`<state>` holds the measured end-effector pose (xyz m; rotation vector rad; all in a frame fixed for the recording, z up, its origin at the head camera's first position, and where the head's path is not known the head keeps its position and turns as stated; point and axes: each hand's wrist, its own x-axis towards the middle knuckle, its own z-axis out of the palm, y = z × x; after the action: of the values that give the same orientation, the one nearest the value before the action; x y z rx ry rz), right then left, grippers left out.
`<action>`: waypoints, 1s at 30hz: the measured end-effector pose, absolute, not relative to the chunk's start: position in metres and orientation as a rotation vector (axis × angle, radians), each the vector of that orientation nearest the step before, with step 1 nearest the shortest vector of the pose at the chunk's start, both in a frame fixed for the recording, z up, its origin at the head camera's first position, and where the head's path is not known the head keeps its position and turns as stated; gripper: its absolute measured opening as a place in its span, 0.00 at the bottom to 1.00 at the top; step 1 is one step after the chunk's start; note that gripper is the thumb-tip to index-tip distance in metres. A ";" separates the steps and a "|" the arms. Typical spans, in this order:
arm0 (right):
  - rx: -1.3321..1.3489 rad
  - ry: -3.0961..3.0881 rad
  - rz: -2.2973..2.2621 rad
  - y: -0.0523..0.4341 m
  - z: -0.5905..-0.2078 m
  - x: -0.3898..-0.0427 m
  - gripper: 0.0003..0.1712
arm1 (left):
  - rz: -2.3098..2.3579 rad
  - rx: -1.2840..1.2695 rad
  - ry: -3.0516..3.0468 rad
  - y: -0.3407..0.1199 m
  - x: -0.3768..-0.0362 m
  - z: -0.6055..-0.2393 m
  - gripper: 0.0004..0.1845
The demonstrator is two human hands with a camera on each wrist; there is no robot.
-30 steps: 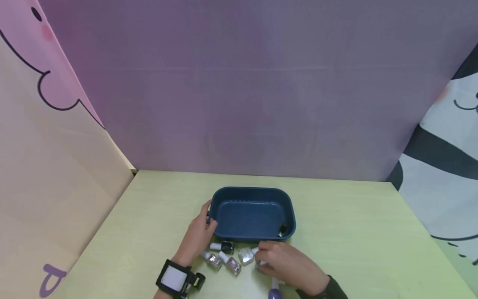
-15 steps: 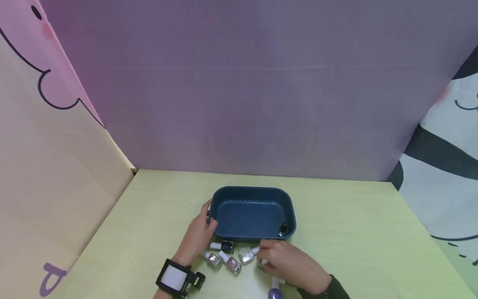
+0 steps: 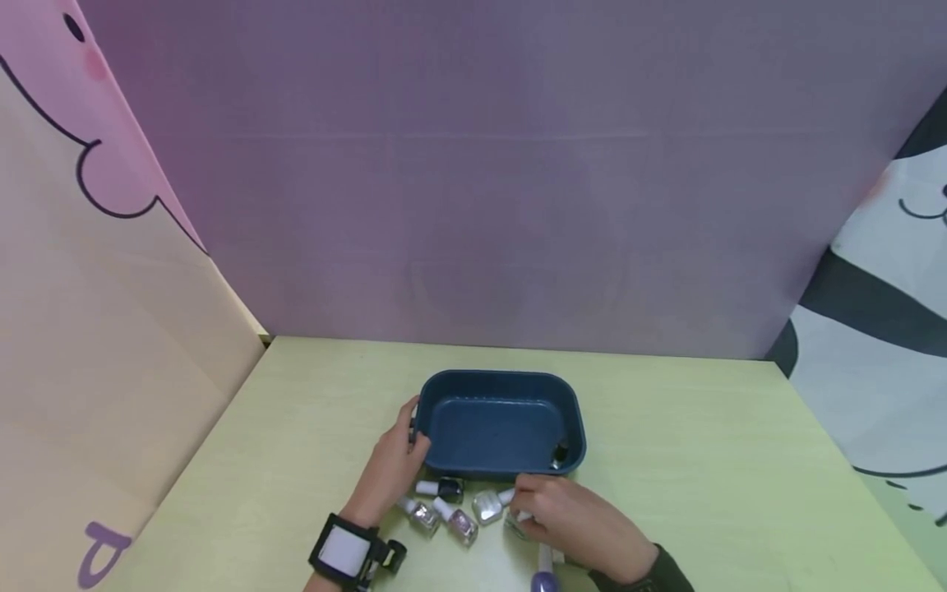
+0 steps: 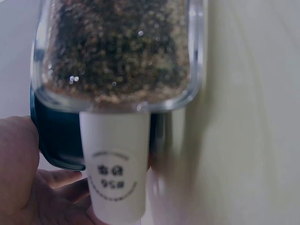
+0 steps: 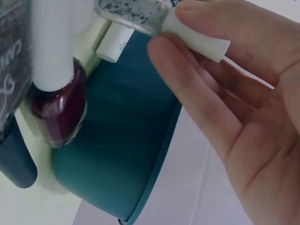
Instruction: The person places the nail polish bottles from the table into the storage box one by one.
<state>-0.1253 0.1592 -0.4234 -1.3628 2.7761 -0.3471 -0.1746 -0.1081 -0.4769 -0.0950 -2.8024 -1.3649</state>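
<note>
A dark blue tub (image 3: 501, 386) stands on the pale green table (image 3: 703, 460). My left hand (image 3: 390, 467) grips its near left corner, thumb at the rim. My right hand (image 3: 570, 516) sits just before the tub's near right corner. In the right wrist view its thumb and fingers (image 5: 187, 79) pinch the white cap (image 5: 199, 36) of a glitter nail polish bottle (image 5: 129, 10). A small dark bottle (image 3: 560, 454) lies inside the tub at its right end. The left wrist view is filled by a glitter bottle (image 4: 117, 47) with a white cap (image 4: 115, 173).
Several small nail polish bottles lie in front of the tub between my hands: a black one (image 3: 450, 488), a glittery one (image 3: 425, 515), a pinkish one (image 3: 462, 524). A dark red bottle (image 5: 58, 112) lies against the tub wall (image 5: 126, 154). Purple and patterned panels enclose the table.
My right hand has shifted slightly at the bottle's cap. The left hand and the tub have not moved.
</note>
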 end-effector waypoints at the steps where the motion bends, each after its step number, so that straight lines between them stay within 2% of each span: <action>1: -1.373 2.781 -0.353 0.159 -0.424 -0.125 0.03 | -1.368 -0.096 -2.802 -0.108 -0.174 -0.477 0.34; 30: -1.450 2.820 -0.415 0.164 -0.417 -0.126 0.05 | -1.371 -0.090 -2.803 -0.108 -0.175 -0.478 0.34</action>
<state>-0.1265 0.1639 -0.4166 -1.4497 2.8204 -0.4154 -0.1750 -0.1079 -0.4782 -0.0896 -2.8028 -1.3715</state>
